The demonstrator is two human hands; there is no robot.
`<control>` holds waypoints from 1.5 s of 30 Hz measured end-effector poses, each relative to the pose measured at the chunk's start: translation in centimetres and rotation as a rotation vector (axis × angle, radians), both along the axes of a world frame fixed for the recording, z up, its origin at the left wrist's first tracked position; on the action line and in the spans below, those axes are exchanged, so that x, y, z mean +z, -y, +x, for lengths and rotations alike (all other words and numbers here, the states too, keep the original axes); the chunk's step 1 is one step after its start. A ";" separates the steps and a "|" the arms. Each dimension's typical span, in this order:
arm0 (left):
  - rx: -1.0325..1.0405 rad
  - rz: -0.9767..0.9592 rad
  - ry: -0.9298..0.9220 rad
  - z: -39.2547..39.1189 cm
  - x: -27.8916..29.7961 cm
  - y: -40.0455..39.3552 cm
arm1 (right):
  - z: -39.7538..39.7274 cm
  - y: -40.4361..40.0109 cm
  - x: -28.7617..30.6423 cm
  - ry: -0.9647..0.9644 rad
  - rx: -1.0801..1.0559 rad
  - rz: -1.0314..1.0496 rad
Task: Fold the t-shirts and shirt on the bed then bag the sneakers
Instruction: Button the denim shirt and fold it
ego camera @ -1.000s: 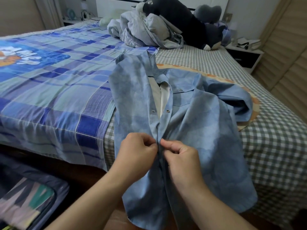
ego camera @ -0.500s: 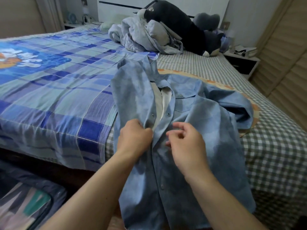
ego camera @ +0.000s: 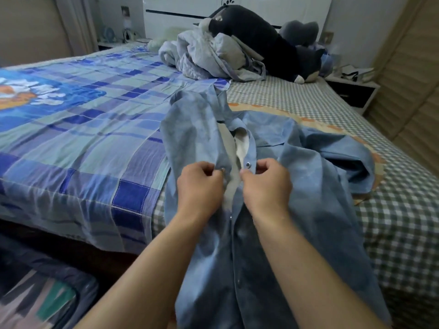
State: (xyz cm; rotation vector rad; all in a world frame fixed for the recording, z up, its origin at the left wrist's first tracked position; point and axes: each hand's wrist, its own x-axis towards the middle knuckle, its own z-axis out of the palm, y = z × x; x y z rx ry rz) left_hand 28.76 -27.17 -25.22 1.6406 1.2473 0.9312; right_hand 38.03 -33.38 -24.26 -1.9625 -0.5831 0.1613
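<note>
The left hand [ego camera: 200, 186] and the right hand [ego camera: 266, 186] each pinch one front edge of the blue shirt [ego camera: 308, 210] on the bed [ego camera: 392, 233], edges slightly apart.

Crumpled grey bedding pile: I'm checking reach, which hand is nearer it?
Left. The left hand sits almost straight below the grey bedding pile; the right hand lies further right.

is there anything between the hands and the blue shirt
Nothing visible. The left hand and right hand each already pinch one front edge of the blue shirt at its snaps, the two edges held apart on the bed.
</note>
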 end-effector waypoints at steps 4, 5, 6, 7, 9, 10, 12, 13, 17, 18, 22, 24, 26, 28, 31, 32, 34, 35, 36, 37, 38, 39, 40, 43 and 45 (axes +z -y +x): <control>-0.074 -0.102 0.267 0.0 1.0 2.3 | -0.7 2.1 0.4 0.462 -0.039 0.275; -0.103 -0.075 0.273 -0.1 1.1 2.9 | -0.8 2.4 0.0 0.535 -0.013 0.288; -0.115 -0.054 0.276 -0.2 1.1 3.3 | -1.0 2.6 -0.5 0.566 0.013 0.292; -0.118 -0.044 0.280 -0.4 1.0 3.5 | -1.2 2.6 -0.9 0.552 0.034 0.300; -0.127 -0.049 0.284 -0.7 0.8 3.5 | -1.3 2.6 -1.4 0.481 0.053 0.321; -0.135 -0.059 0.284 -0.9 0.8 3.6 | -1.4 2.6 -1.7 0.473 0.054 0.315; -0.152 -0.103 0.289 -1.1 0.7 3.7 | -1.4 2.5 -2.1 0.488 0.063 0.275; -0.158 -0.132 0.294 -1.2 0.6 3.8 | -1.4 2.4 -2.2 0.482 0.066 0.258; -0.183 -0.359 0.437 -1.5 0.4 4.0 | -1.5 2.3 -2.4 0.425 0.092 0.245; -0.186 -0.425 0.490 -1.5 0.3 4.0 | -1.6 2.3 -2.4 0.416 0.100 0.247; -0.195 -0.607 0.644 -1.8 0.7 4.6 | -2.9 2.6 -3.0 0.362 0.149 0.294; -0.191 -0.661 0.694 -1.8 0.8 4.6 | -3.8 2.8 -3.3 0.341 0.178 0.315; -0.153 -0.660 0.693 -1.7 0.5 4.5 | -4.2 3.0 -3.6 0.317 0.192 0.323; -0.119 -0.647 0.670 -1.5 0.2 4.6 | -4.1 3.0 -3.8 0.280 0.192 0.319; -0.114 -0.673 0.653 -1.5 -0.2 4.7 | -4.1 3.3 -4.0 0.284 0.192 0.316; -0.131 -0.697 0.662 -1.6 -0.2 4.7 | -4.1 3.5 -4.1 0.296 0.193 0.312; -0.184 -0.745 0.680 -2.1 0.0 4.6 | -3.7 4.1 -3.7 0.286 0.205 0.279; -0.217 -0.743 0.639 -2.4 0.2 4.6 | -3.4 4.5 -3.4 0.283 0.208 0.248; -0.246 -0.680 0.518 -2.8 0.4 4.7 | -3.0 5.0 -2.9 0.305 0.221 0.211; -0.267 -0.530 0.307 -3.2 0.5 4.6 | -2.6 5.6 -2.3 0.355 0.250 0.126; -0.253 -0.309 0.069 -3.6 0.8 4.5 | -2.3 6.3 -1.6 0.422 0.318 -0.029; -0.196 -0.068 -0.110 -3.9 1.2 4.3 | -2.1 6.9 -1.0 0.485 0.402 -0.258; -0.110 0.163 -0.204 -3.9 1.7 4.0 | -2.3 7.5 -0.6 0.542 0.484 -0.467; -0.038 0.355 -0.209 -2.9 1.7 2.5 | -2.7 7.8 0.0 0.569 0.641 -0.652; -0.068 0.148 -0.273 -1.8 0.5 1.3 | -2.4 6.6 0.4 0.550 0.533 -0.504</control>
